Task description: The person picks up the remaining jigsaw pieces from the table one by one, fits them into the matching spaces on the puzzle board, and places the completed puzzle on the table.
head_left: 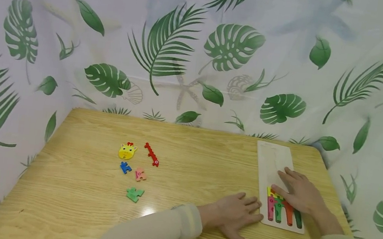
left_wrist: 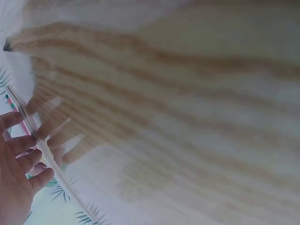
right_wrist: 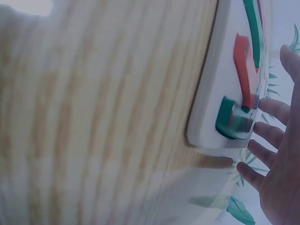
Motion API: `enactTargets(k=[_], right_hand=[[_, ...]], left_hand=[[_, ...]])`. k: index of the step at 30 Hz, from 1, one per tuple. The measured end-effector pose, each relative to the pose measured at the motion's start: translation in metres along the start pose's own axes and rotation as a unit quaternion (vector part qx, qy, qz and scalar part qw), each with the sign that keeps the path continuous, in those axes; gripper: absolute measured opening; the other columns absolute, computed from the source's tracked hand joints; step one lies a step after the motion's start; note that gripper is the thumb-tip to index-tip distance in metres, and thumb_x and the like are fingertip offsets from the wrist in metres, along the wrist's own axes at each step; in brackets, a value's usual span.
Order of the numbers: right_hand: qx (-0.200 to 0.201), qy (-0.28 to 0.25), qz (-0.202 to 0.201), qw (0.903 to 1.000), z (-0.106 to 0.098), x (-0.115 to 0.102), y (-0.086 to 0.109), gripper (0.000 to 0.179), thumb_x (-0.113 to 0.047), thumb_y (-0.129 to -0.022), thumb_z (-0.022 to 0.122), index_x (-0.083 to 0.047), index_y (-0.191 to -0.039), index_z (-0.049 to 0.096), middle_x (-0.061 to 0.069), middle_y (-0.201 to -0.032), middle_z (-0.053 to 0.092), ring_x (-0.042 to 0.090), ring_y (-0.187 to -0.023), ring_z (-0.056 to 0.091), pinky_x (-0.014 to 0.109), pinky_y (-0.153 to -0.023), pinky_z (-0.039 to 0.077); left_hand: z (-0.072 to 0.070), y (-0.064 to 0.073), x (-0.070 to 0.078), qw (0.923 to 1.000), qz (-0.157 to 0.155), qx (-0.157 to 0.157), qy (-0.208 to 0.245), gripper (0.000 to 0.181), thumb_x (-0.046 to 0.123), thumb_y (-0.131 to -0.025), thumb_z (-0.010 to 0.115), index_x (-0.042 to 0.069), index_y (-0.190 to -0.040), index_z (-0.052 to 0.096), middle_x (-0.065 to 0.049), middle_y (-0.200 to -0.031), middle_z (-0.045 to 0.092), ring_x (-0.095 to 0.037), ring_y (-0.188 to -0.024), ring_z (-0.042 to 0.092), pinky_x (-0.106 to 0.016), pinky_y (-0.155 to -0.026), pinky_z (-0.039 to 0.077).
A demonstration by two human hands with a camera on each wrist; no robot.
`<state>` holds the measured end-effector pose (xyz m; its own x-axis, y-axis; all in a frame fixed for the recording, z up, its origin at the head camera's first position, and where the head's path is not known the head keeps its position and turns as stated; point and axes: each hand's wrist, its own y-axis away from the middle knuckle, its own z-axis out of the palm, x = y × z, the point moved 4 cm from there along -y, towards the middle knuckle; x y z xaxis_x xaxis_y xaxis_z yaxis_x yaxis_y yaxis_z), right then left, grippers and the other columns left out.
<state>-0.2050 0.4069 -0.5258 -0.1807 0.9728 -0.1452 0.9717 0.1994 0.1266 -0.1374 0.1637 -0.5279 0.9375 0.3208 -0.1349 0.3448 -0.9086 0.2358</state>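
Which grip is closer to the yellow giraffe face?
Left: the left grip is right of the face, by the board; the right grip is farther right, over the board.

Head view: soft, even light is filling the scene; one white glare spot [head_left: 148,211] is shining on the bench [head_left: 200,160].
Left wrist view: milky haze is washing out the bench; its grain is blurring; dark finger shapes [left_wrist: 77,152] are showing beside the left fingers [left_wrist: 42,180].
Right wrist view: glare [right_wrist: 30,6] is burning out the upper left corner; grain is smearing; the right fingers [right_wrist: 274,110] are appearing dim.
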Motion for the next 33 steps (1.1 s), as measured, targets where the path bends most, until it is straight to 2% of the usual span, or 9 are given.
enactTargets(k=[5,14,23,33], right_hand=[[0.004,0.003,-0.002,1.0,-0.001,-0.007,0.002,0.083,-0.067,-0.1,0.055,-0.004,-0.155,0.051,0.032,-0.163,0.041,0.059,-0.145,0.039,0.078,-0.11,0.04],[0.011,0.005,-0.02,0.9997,-0.001,-0.017,0.002,0.08,-0.065,-0.1,0.057,-0.006,-0.154,0.053,0.029,-0.163,0.043,0.057,-0.145,0.043,0.076,-0.111,0.042],[0.019,0.007,-0.039,0.9991,0.001,-0.029,0.003,0.08,-0.064,-0.1,0.058,-0.006,-0.155,0.052,0.029,-0.164,0.042,0.056,-0.146,0.042,0.075,-0.114,0.039],[0.019,0.019,-0.057,0.998,0.004,-0.041,0.0,0.08,-0.066,-0.099,0.058,-0.008,-0.154,0.053,0.028,-0.162,0.046,0.054,-0.146,0.044,0.074,-0.115,0.039]], left_hand=[[0.0,0.007,-0.002,0.9999,0.004,0.001,0.016,0.097,0.092,-0.091,0.031,0.033,-0.168,0.025,0.001,-0.178,0.022,-0.016,-0.166,0.021,-0.038,-0.134,0.026],[0.002,0.017,-0.003,0.9998,0.006,-0.003,0.02,0.098,0.092,-0.091,0.031,0.033,-0.168,0.025,0.0,-0.178,0.022,-0.018,-0.166,0.02,-0.038,-0.134,0.025],[0.006,0.027,-0.005,0.9997,0.015,0.008,0.017,0.097,0.091,-0.092,0.03,0.031,-0.168,0.027,-0.002,-0.177,0.024,-0.018,-0.166,0.021,-0.038,-0.134,0.028],[0.007,0.045,-0.004,0.9991,0.015,0.016,0.035,0.096,0.089,-0.093,0.033,0.029,-0.168,0.028,-0.004,-0.177,0.026,-0.02,-0.165,0.023,-0.038,-0.134,0.028]])
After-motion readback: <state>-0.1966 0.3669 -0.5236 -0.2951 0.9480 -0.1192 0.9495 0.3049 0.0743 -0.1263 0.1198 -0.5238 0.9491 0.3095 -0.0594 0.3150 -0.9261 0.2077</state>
